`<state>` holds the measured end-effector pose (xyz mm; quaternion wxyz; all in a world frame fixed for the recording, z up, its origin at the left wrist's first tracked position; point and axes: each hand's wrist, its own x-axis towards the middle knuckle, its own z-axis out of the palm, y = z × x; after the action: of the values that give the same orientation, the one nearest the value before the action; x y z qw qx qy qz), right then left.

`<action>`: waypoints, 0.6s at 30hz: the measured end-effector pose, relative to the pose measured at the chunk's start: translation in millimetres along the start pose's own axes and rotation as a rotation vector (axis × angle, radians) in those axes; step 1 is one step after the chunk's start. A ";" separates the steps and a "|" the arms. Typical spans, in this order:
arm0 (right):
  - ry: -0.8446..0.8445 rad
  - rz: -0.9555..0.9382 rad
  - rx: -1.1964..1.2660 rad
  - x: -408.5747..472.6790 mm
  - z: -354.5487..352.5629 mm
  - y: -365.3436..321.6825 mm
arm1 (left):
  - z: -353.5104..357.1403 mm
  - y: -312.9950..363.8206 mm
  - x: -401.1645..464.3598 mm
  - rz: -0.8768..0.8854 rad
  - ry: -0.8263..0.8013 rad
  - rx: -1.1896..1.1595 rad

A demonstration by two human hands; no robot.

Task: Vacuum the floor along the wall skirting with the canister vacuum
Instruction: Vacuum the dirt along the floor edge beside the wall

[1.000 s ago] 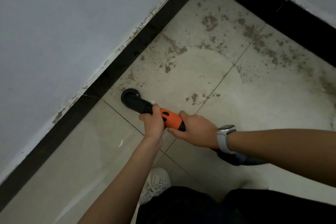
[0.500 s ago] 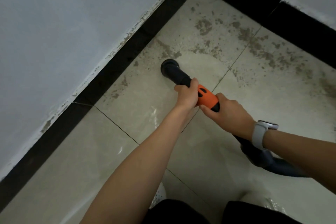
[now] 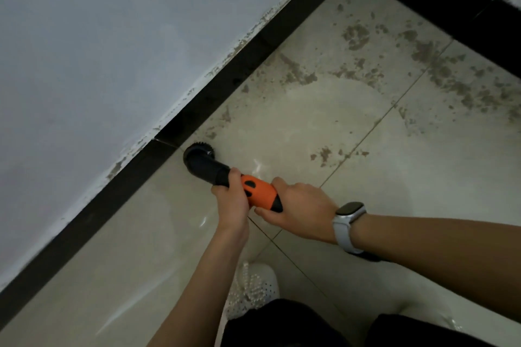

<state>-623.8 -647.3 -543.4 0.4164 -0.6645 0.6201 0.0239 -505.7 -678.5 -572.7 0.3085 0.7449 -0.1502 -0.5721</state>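
The vacuum's round black brush head [image 3: 199, 154] sits on the beige tiled floor [image 3: 296, 127], touching or nearly touching the black wall skirting [image 3: 225, 84]. Its black nozzle leads back to an orange handle section [image 3: 259, 191]. My left hand [image 3: 231, 200] grips the nozzle where black meets orange. My right hand [image 3: 298, 207], with a pale watch on the wrist, grips the rear end of the orange handle. The hose behind my right arm is almost wholly hidden.
Brown dirt patches [image 3: 439, 76] cover the tiles toward the far corner, where a second black skirting [image 3: 451, 0] meets the first. Smaller specks [image 3: 324, 153] lie right of the brush. A white perforated shoe [image 3: 253, 287] stands below my arms.
The brush head has pulled back from the dirty middle of the tile and swung left to the skirting. Both hands moved with it, keeping their grip.
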 end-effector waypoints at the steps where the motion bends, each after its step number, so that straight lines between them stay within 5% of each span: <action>1: -0.005 -0.020 -0.004 6.0 1.4 -5.9 | -6.2 2.4 4.0 0.002 0.016 -0.015; 18: 0.073 0.047 -0.043 26.1 -15.2 -4.4 | 11.3 26.3 24.3 0.020 -0.129 -0.010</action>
<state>-621.6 -677.7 -545.5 0.3786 -0.6590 0.6495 0.0225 -505.8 -715.9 -576.3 0.3076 0.7035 -0.1744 -0.6166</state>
